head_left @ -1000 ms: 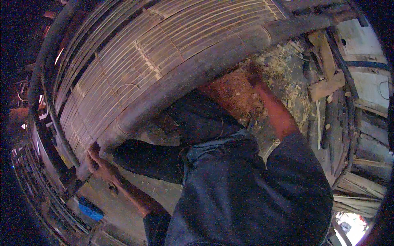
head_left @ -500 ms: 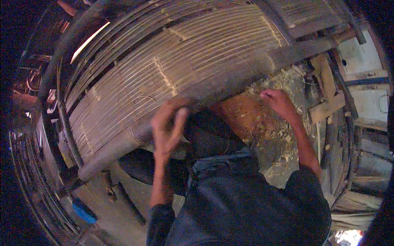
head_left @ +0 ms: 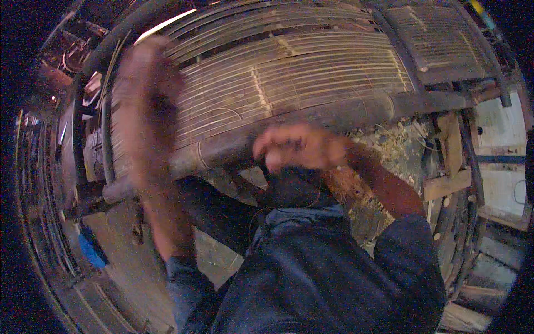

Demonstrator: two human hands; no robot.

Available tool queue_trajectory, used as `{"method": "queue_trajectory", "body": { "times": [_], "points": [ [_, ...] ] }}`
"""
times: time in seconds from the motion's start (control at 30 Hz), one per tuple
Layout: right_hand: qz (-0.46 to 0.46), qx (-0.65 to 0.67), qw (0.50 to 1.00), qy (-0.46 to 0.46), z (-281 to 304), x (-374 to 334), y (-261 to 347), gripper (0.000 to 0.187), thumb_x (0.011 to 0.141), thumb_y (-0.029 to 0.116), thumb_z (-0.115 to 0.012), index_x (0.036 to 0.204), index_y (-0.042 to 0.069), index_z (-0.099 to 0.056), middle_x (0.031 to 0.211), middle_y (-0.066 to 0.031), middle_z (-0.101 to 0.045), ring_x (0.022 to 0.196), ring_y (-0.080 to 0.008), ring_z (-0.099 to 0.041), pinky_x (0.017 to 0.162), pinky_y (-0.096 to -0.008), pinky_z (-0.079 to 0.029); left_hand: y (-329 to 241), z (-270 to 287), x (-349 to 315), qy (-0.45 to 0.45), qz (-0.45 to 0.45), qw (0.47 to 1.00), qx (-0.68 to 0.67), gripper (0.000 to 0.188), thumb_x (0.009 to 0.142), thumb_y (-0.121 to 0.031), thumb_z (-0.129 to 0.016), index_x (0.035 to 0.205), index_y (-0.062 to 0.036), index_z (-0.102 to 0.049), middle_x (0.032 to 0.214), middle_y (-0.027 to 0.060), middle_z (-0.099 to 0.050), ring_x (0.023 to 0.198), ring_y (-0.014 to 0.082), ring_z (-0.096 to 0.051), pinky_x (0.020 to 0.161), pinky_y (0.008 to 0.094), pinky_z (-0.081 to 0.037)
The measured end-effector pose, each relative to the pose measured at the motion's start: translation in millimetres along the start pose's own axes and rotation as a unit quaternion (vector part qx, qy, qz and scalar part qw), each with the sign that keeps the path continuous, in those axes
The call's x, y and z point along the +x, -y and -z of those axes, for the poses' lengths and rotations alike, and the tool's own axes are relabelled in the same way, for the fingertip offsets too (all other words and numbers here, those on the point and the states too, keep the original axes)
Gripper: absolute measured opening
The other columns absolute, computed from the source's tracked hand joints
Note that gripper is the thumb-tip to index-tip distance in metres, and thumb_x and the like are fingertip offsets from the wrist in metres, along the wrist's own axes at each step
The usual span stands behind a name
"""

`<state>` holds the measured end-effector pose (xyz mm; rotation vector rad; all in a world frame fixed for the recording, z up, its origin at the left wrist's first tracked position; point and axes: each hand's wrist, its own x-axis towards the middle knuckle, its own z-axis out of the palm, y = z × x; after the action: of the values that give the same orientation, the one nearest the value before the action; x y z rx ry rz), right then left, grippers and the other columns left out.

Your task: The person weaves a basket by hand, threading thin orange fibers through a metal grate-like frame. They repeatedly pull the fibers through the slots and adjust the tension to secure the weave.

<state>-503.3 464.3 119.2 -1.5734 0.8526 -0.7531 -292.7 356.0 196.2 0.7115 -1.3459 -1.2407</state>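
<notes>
My left hand (head_left: 149,69) is raised at the left over the slatted bamboo panel (head_left: 222,89). Motion smears its fingers, and I cannot make out anything in it. My right hand (head_left: 300,146) hovers above my lap, in front of the thick round pole (head_left: 233,146) along the panel's near edge. Its fingers are curled in and blurred; whatever they hold, if anything, is hidden. A thin strand (head_left: 319,192) curves faintly below this hand, across my dark clothing; whether the two are joined I cannot tell.
Pale chips and scraps (head_left: 392,146) litter the floor to the right, near wooden boards (head_left: 448,185). A blue object (head_left: 92,247) lies at the lower left, beside stacked long strips (head_left: 47,206). A thin loop (head_left: 231,113) rests on the panel.
My left hand has swung up and left, from near the pole to over the panel. The right hand has come left from above the scraps to in front of my lap. The view has shifted.
</notes>
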Motion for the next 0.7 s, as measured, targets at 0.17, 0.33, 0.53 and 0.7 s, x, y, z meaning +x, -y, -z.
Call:
{"method": "queue_trajectory", "body": {
  "times": [0.17,0.33,0.53,0.7],
  "points": [
    [-0.139,-0.064,0.981,0.118,23,-51,-67,0.028,0.096,0.030,-0.053,0.100,0.004,-0.062,0.089,-0.0027,-0.063,0.085,-0.0120,-0.058,0.078,-0.0298,-0.047,-50,144,27,-0.149,-0.043,0.983,0.099,0.025,0.094,-0.027,-0.055,0.107,-0.0067,-0.059,0.082,0.0006,-0.054,0.074,0.0102,-0.050,0.068,0.0250,-0.040],
    [-0.255,-0.112,0.956,-0.088,97,-163,-77,0.027,0.095,0.030,-0.056,0.094,0.003,-0.061,0.083,-0.0008,-0.059,0.081,-0.0106,-0.055,0.075,-0.0285,-0.047,-101,238,-3,-0.234,-0.009,0.936,0.263,0.028,0.093,-0.027,-0.056,0.114,-0.0083,-0.056,0.090,0.0032,-0.056,0.081,0.0132,-0.052,0.075,0.0278,-0.040],
    [-0.260,-0.060,0.916,-0.299,134,-191,-15,0.028,0.092,0.035,-0.058,0.091,0.007,-0.062,0.081,0.0030,-0.057,0.073,-0.0074,-0.050,0.063,-0.0227,-0.040,-124,228,-16,-0.230,0.020,0.837,0.496,0.034,0.093,-0.027,-0.057,0.122,-0.0102,-0.053,0.100,0.0062,-0.058,0.090,0.0169,-0.054,0.084,0.0312,-0.041],
    [0.026,-0.304,0.928,-0.213,82,-43,44,0.031,0.092,0.032,-0.058,0.090,0.001,-0.063,0.077,-0.0003,-0.058,0.072,-0.0102,-0.052,0.064,-0.0271,-0.043,-60,114,-5,-0.018,0.078,0.816,0.572,0.040,0.093,-0.027,-0.057,0.129,-0.0118,-0.051,0.108,0.0088,-0.060,0.098,0.0199,-0.056,0.091,0.0340,-0.042]
  ]
}}
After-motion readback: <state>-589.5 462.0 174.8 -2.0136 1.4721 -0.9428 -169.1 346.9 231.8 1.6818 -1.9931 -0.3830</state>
